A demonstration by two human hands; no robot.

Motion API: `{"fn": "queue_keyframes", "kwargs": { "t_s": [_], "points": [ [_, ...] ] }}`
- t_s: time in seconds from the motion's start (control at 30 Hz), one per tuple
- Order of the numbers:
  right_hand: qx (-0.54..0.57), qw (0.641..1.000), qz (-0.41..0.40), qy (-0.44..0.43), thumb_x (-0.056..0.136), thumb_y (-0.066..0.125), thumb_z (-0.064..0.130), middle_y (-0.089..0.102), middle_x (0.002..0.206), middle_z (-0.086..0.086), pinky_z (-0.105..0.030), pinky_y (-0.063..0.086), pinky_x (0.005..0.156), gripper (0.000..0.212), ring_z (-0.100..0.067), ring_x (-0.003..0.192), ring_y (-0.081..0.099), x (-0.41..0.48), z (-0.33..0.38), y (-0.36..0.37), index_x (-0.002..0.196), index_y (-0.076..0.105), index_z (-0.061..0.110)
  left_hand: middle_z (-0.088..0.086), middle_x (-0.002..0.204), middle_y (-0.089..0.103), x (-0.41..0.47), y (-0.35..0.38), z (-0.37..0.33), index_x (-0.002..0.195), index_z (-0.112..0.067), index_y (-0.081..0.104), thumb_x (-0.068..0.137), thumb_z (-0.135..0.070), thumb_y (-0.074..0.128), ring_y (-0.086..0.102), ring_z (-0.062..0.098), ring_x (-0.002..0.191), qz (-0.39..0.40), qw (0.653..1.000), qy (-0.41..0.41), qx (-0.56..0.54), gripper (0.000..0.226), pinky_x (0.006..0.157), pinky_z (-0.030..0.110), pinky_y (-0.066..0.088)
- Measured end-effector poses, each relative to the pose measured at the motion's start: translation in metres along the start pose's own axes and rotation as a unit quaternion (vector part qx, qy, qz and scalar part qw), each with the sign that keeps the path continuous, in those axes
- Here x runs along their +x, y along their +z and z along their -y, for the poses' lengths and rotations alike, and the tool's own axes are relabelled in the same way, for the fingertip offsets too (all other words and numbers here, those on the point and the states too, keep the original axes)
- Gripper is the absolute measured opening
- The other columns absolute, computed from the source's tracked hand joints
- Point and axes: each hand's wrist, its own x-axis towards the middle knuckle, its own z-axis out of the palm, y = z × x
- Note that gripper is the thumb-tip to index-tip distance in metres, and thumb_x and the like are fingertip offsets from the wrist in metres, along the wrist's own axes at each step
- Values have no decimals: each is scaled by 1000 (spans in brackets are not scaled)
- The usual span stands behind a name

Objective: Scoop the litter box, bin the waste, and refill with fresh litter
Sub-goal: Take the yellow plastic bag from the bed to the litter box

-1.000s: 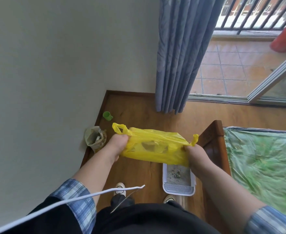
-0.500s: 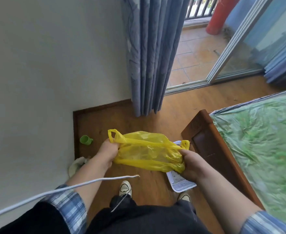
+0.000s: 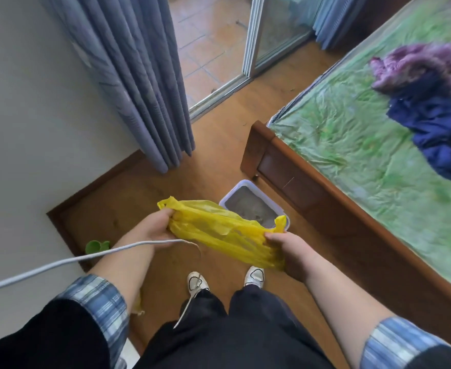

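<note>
A crumpled yellow plastic bag (image 3: 227,233) is stretched between both hands at waist height. My left hand (image 3: 150,226) grips its left handle end. My right hand (image 3: 289,253) grips the bunched right end, with one handle loop sticking up above the fingers. Behind the bag, on the wooden floor, stands a white litter box (image 3: 248,201) with grey litter inside; the bag hides its near part. A green scoop or cup (image 3: 96,246) lies on the floor by the wall corner.
A wooden bed frame (image 3: 299,187) with a green sheet runs along the right, with purple and blue clothes (image 3: 429,102) on it. Blue-grey curtains (image 3: 139,83) hang ahead beside a sliding glass door. A white cord (image 3: 59,262) crosses my left forearm. My shoes (image 3: 197,282) stand below.
The view has swung right and down, bringing the bed and clothes in. The bag is pulled into a tighter, narrower bundle, and the hands have shifted toward the litter box.
</note>
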Motion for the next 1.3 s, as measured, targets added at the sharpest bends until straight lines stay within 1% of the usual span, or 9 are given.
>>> {"fn": "queue_keyframes", "kwargs": {
  "t_s": [0.23, 0.4, 0.53, 0.63, 0.77, 0.9, 0.97, 1.13, 1.3],
  "points": [
    [179, 983, -25, 39, 108, 37, 22, 76, 91, -21, -45, 62, 60, 37, -33, 75, 75, 17, -13, -30, 111, 66, -2, 9, 76, 74, 19, 40, 21, 96, -10, 67, 104, -33, 43, 72, 23, 63, -25, 994, -21, 100, 34, 58, 40, 61],
    [203, 977, -40, 43, 108, 38, 28, 76, 83, -19, -46, 61, 64, 40, -31, 69, 75, 34, -2, -55, 106, 67, 1, 18, 102, 73, 25, 57, 41, 110, -4, 67, 100, -24, 53, 71, 33, 91, -66, 981, -20, 180, 26, 81, 47, 57],
    [191, 980, -17, 48, 107, 39, 35, 76, 88, -17, -42, 61, 56, 42, -31, 73, 75, 41, 8, -73, 109, 68, 5, 14, 88, 71, 34, 77, 52, 100, -7, 64, 100, -25, 53, 69, 28, 75, -97, 983, -23, 151, 21, 63, 39, 56],
    [152, 987, -35, 41, 105, 46, 31, 76, 97, -17, -46, 60, 73, 34, -33, 83, 75, 42, 9, -97, 110, 69, 7, 17, 88, 73, 42, 97, 53, 107, -7, 63, 100, -28, 53, 72, 31, 74, -111, 986, -28, 119, 24, 54, 43, 58],
    [80, 990, -113, -8, 101, 56, 26, 73, 111, -17, -56, 54, 93, 26, -36, 100, 71, 55, -2, -143, 119, 64, 9, 21, 112, 68, 68, 138, 60, 122, -3, 58, 98, -23, 58, 68, 37, 95, -99, 988, -43, 114, 31, 70, 52, 56],
    [33, 972, -231, -28, 102, 50, 37, 69, 108, -12, -52, 53, 95, 24, -34, 100, 67, 83, -25, -181, 108, 60, 15, 14, 92, 71, 104, 201, 82, 106, -8, 62, 101, -19, 50, 69, 31, 79, -83, 981, -43, 170, 17, 74, 48, 58],
    [-18, 951, -308, -28, 104, 44, 39, 66, 103, -15, -46, 50, 94, 35, -36, 99, 62, 101, -38, -198, 114, 60, 10, 10, 91, 70, 132, 229, 98, 113, -10, 62, 100, -23, 48, 68, 28, 79, -68, 969, -40, 236, 24, 77, 43, 57],
    [18, 905, -425, 11, 106, 39, 36, 59, 87, -12, -37, 43, 78, 33, -35, 88, 58, 176, -82, -245, 97, 55, 8, 17, 131, 57, 226, 283, 146, 133, -1, 52, 102, -26, 34, 54, 35, 119, -73, 860, 13, 505, 44, 90, 38, 43],
    [16, 872, -488, 40, 106, 36, 36, 62, 90, -16, -41, 46, 81, 34, -39, 91, 61, 256, -138, -290, 91, 52, 9, 29, 120, 59, 328, 307, 210, 116, 14, 54, 95, 6, 36, 57, 41, 111, -28, 691, 78, 718, 29, 87, 41, 44]
  ]
}}
